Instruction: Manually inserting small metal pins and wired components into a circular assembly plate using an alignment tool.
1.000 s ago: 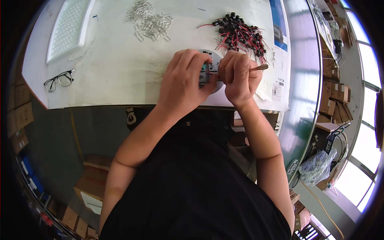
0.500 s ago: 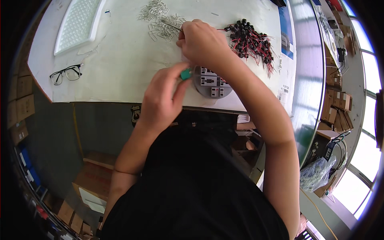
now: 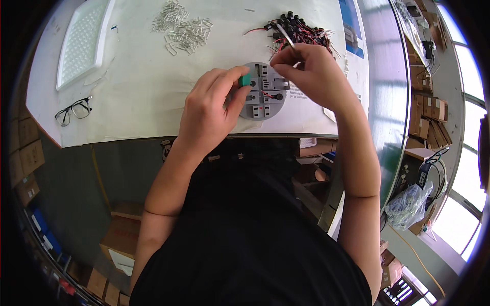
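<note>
My left hand [image 3: 209, 102] pinches a small green block [image 3: 245, 80] between thumb and forefinger, at the left rim of a round grey fixture [image 3: 255, 113]. Raised white-and-grey holders cover the fixture, and a small black round part with red leads [image 3: 277, 97] sits in one of them. Over the fixture's far right side, my right hand [image 3: 316, 69] is closed around a slim metal tweezers-like tool [image 3: 285, 34]. The tool sticks up past the hand, in front of a heap of black round parts with red and black wires [image 3: 301, 30]. Whether the right fingertips hold anything more is hidden.
Thin U-shaped metal pieces [image 3: 186, 34] lie in a loose heap at the far middle. A white ribbed tray [image 3: 84, 38] and eyeglasses [image 3: 74, 110] are on the left of the table. A glossy panel [image 3: 385, 66] borders the right side.
My right hand has moved right and nearer, from beside the U-shaped metal pieces to the fixture's right side. My left hand has brought the green block against the fixture's left side.
</note>
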Tool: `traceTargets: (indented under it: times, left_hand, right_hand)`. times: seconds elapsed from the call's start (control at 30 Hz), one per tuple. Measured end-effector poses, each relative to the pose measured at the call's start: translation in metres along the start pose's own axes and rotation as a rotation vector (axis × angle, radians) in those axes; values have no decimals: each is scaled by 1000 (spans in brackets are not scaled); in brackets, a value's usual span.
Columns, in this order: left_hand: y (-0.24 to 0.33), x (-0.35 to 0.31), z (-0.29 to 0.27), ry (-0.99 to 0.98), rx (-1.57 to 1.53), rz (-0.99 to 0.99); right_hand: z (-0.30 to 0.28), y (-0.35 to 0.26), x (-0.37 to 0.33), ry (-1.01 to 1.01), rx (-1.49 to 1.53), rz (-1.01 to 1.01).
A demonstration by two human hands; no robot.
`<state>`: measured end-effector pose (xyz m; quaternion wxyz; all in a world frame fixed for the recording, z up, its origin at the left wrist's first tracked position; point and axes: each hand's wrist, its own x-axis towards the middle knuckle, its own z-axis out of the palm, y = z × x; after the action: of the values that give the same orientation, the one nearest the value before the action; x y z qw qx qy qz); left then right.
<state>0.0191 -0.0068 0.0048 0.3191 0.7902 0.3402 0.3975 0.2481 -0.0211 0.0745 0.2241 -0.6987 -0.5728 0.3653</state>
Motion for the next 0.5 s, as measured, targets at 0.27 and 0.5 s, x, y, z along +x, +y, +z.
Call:
traceTargets:
  times: [0.27,0.5]
  left_hand:
    - [-7,-1,10,27,-48,8]
    - [-7,-2,10,35,-70,11]
  right_hand:
    - [11,-2,9,95,-28,22]
    - [13,-8,15,75,-66,18]
